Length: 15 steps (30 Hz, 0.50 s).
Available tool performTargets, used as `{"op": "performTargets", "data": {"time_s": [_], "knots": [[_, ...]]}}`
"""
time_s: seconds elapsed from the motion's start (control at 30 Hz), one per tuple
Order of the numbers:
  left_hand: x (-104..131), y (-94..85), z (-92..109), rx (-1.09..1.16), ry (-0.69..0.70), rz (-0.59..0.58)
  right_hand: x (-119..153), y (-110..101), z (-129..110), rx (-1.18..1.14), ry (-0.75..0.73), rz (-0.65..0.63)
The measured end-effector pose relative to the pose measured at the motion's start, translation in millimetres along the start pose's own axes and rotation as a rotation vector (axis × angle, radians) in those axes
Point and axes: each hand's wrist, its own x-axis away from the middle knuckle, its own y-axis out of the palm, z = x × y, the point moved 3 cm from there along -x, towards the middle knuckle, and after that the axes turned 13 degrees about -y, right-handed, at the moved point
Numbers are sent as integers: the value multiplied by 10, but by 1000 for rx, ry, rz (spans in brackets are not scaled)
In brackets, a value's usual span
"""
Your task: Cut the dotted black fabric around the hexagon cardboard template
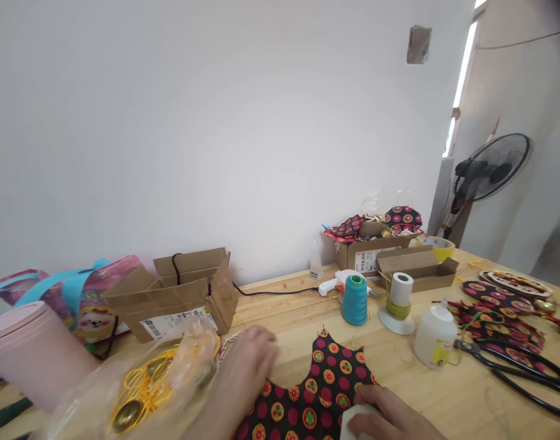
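Note:
Black fabric (328, 379) with red dots and small flower prints lies on the wooden table at the bottom centre, its upper edge cut in points and curves. My left hand (243, 373) is over the fabric's left side, fingers together and slightly blurred; what they hold, if anything, is hidden. At the fabric's right edge, my right hand (385, 415) grips a pale, flat piece (357, 421), partly covered by the fingers. The lower part of the fabric runs out of view.
An open cardboard box (183, 299) and a plastic bag with yellow cords (146, 385) are left. Behind stand a teal thread cone (355, 300), glue gun (339, 281) and spool (399, 305). Right are a glue bottle (436, 336), black scissors (513, 366) and patterned pieces (499, 296).

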Motion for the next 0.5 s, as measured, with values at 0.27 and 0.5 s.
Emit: {"op": "performTargets", "data": {"time_s": [0.27, 0.5], "knots": [[414, 530, 363, -349, 117, -131, 211, -385, -372, -99, -141, 110], [588, 981, 97, -514, 981, 435, 28, -297, -384, 55, -54, 371]]}}
